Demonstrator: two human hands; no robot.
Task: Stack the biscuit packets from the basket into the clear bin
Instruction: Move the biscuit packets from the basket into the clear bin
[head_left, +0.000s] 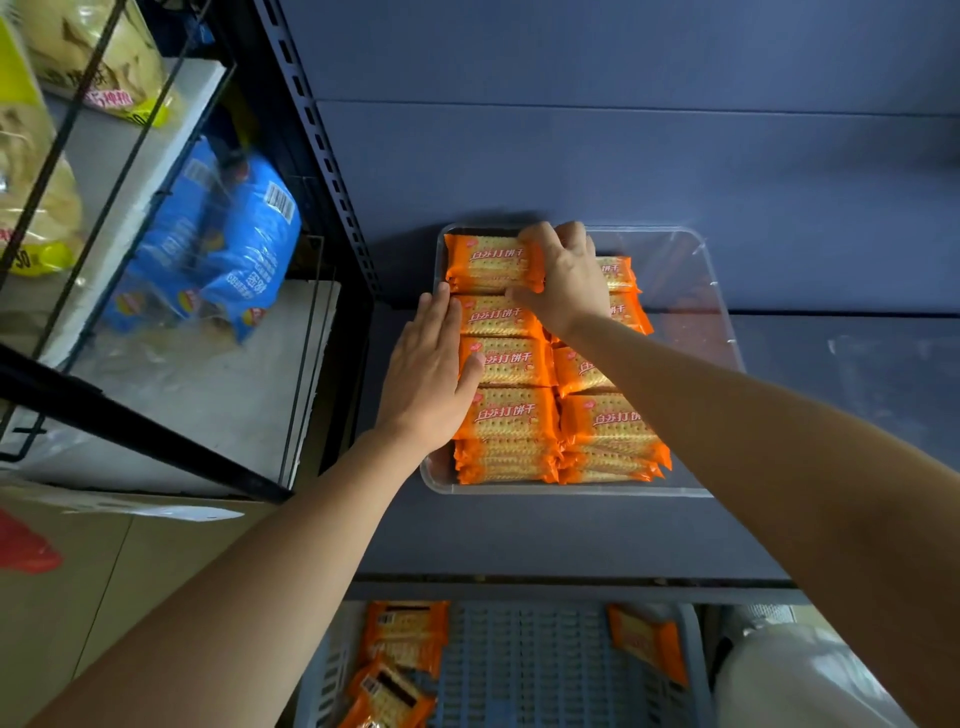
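Observation:
A clear bin (696, 270) stands on the dark blue shelf and holds several orange biscuit packets in stacked rows. My right hand (569, 275) grips the far-left top packet (488, 262), fingers over its far edge and thumb on its near edge. My left hand (428, 374) lies flat with straight fingers against the left side of the packet stacks (511, 364). Below the shelf, a blue-grey basket (524, 660) holds a few more orange packets (405, 636).
A black metal rack (322, 156) stands to the left, with glass-fronted shelves of blue snack bags (223, 244) and yellow bags (98, 57). The right part of the bin shows bare bottom. A cardboard box (104, 561) sits at lower left.

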